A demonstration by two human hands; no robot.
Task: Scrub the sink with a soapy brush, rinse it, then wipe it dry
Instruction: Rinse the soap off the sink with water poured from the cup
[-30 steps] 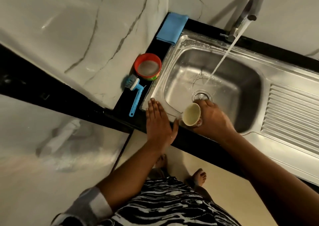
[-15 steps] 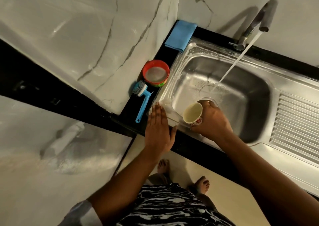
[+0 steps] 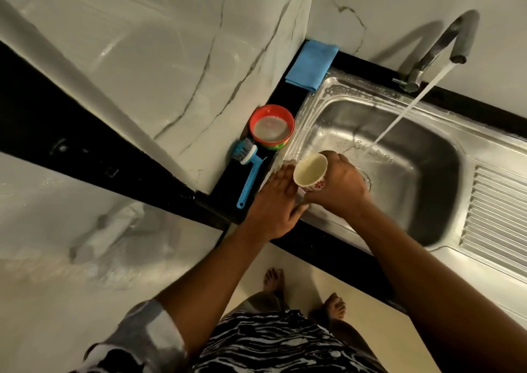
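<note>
The steel sink (image 3: 422, 173) has suds along its back and left rim. Water streams from the tap (image 3: 445, 45) into the basin. My right hand (image 3: 339, 190) grips a cream cup (image 3: 310, 173) with a red flower, tilted toward the sink's near left corner. My left hand (image 3: 273, 204) lies flat with straight fingers on the sink's front left rim, next to the cup. A blue brush (image 3: 248, 170) lies on the black counter left of the sink. A folded blue cloth (image 3: 310, 65) sits in the back corner.
A red bowl (image 3: 271, 127) of soapy liquid stands beside the brush head. The ribbed drainboard (image 3: 499, 216) extends right of the basin. Marble walls close in the left and back. My bare feet (image 3: 302, 290) stand on the floor below the black counter edge (image 3: 322, 244).
My right hand has carried the cup left and up toward the sink's near left corner. My left hand has slid forward along the rim. The tap keeps running.
</note>
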